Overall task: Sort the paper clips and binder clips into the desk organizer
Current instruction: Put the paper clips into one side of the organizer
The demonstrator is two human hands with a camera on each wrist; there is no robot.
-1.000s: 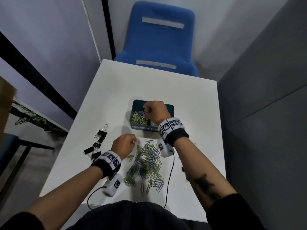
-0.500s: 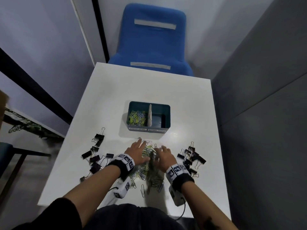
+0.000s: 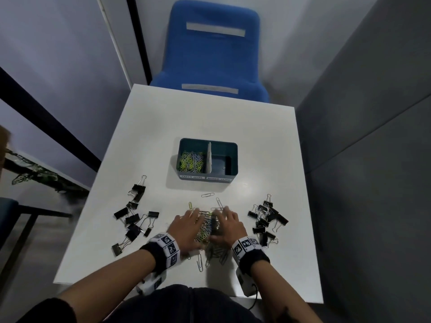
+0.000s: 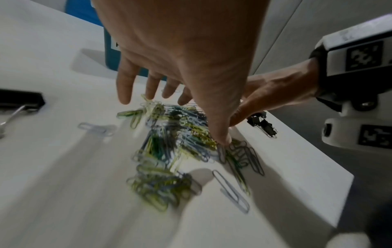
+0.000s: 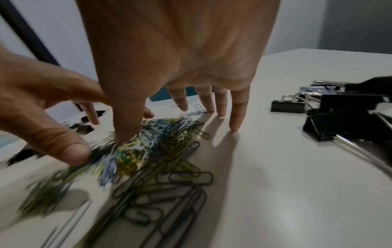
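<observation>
A pile of coloured paper clips point(image 3: 207, 226) point(image 4: 176, 142) point(image 5: 152, 147) lies on the white table near the front edge. My left hand point(image 3: 185, 226) point(image 4: 180, 67) and right hand point(image 3: 227, 226) point(image 5: 180, 67) flank the pile, fingers spread and straight, tips touching the table and the clips. Neither hand holds anything. The teal desk organizer point(image 3: 234, 159) stands further back; its left compartment holds paper clips point(image 3: 191, 160), its right one looks empty. Black binder clips lie in a left group point(image 3: 134, 217) and a right group point(image 3: 267, 217).
Stray paper clips point(image 3: 207, 195) lie between the pile and the organizer, and others point(image 3: 199, 263) at the front. A blue chair point(image 3: 214, 54) stands behind the table. A grey partition point(image 3: 361, 136) runs along the table's right edge.
A second ago my right hand was at the organizer and my left at the pile. Both hands have since come down on either side of the pile and drawn closer together.
</observation>
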